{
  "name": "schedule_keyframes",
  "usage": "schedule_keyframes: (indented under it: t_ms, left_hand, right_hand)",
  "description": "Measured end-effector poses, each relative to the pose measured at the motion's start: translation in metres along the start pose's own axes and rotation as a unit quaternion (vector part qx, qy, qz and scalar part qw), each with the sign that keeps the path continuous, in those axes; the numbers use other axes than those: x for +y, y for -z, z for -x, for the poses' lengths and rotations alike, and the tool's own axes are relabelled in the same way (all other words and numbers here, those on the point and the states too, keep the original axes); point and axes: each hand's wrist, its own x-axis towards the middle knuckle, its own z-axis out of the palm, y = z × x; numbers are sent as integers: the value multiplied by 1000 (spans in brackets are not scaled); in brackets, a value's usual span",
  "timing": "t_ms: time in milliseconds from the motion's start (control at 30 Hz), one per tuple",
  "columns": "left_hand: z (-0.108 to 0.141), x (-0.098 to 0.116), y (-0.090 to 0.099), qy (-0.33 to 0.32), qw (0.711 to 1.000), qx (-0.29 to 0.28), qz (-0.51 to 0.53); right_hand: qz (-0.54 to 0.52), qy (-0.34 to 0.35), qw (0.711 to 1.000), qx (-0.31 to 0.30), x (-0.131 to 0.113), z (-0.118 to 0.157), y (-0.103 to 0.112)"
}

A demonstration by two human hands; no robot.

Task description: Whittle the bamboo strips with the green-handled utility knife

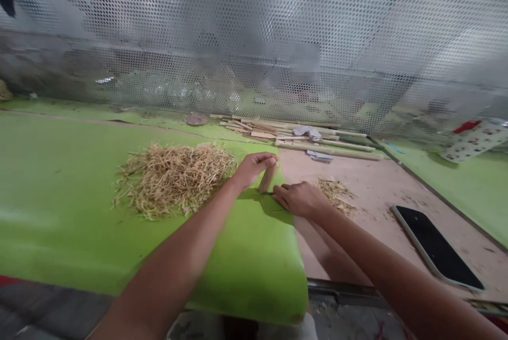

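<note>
My left hand (pixel 254 168) pinches the top of a small flat wooden piece (pixel 269 178), which stands nearly upright on the green mat (pixel 254 255) near its right edge. At the foot of that piece, my right hand (pixel 296 198) is closed on a thin dark tool (pixel 268 193); only its narrow tip shows, and the rest is hidden by the fingers. Left of my hands lies a large heap of tangled, straw-coloured strands (pixel 177 178). A smaller scatter of pale scraps (pixel 336 195) is on the brown board just beyond my right hand.
Wooden strips and sticks (pixel 329 148) lie at the back, with folded grey pieces (pixel 309 133) on them. A phone (pixel 436 247) rests on the brown board (pixel 377 181) at right. A patterned container (pixel 476 140) stands farther right. A perforated metal screen (pixel 254 27) spans the back.
</note>
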Motion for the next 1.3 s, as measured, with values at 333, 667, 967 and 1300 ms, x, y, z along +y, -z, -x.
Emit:
schedule_keyframes:
  t_ms: [333,667,967,1300]
  left_hand:
    - [-3,-5,-3,6,1000,-4,19]
    - [-6,-6,-1,-14,996,88,4]
    - [-9,1,12,-6,957,289,7]
    - [-6,10,-2,-23,975,206,78]
  right_hand:
    - [-3,-87,995,48,6,3,4]
    - [-16,5,999,-34,-7,-6,1]
    - [-198,-186,955,122,31,-7,14]
    - [-402,-143,860,279,23,-40,6]
